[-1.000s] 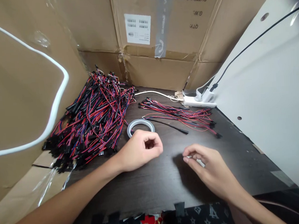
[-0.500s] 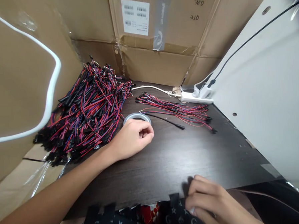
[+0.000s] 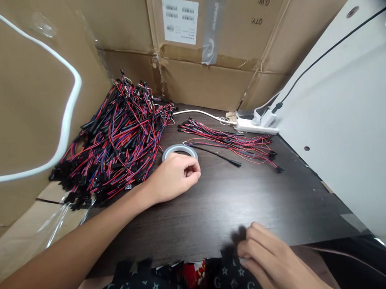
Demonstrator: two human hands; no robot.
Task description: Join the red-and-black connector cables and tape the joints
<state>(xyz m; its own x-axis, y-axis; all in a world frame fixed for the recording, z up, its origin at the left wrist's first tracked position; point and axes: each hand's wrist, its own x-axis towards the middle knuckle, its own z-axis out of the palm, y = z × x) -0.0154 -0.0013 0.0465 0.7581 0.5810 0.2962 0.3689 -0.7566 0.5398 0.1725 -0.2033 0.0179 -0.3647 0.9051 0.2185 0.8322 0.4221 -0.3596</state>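
One dark table (image 3: 222, 207) holds our big wire pile (image 3: 118, 144) at its left edge. Our right hand (image 3: 270, 257) has come down to the front edge, fingers bent; we can't tell if they grip anything. Our left hand (image 3: 173, 175) stays put, fingertips together, just by the tape roll (image 3: 179, 147), well back from that edge.

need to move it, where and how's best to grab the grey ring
Probably best to pinch the grey ring by its far rim, coming from above: it appears to lie flat with an open centre, so thumb and finger could straddle the band, while the left hand hides its near side.
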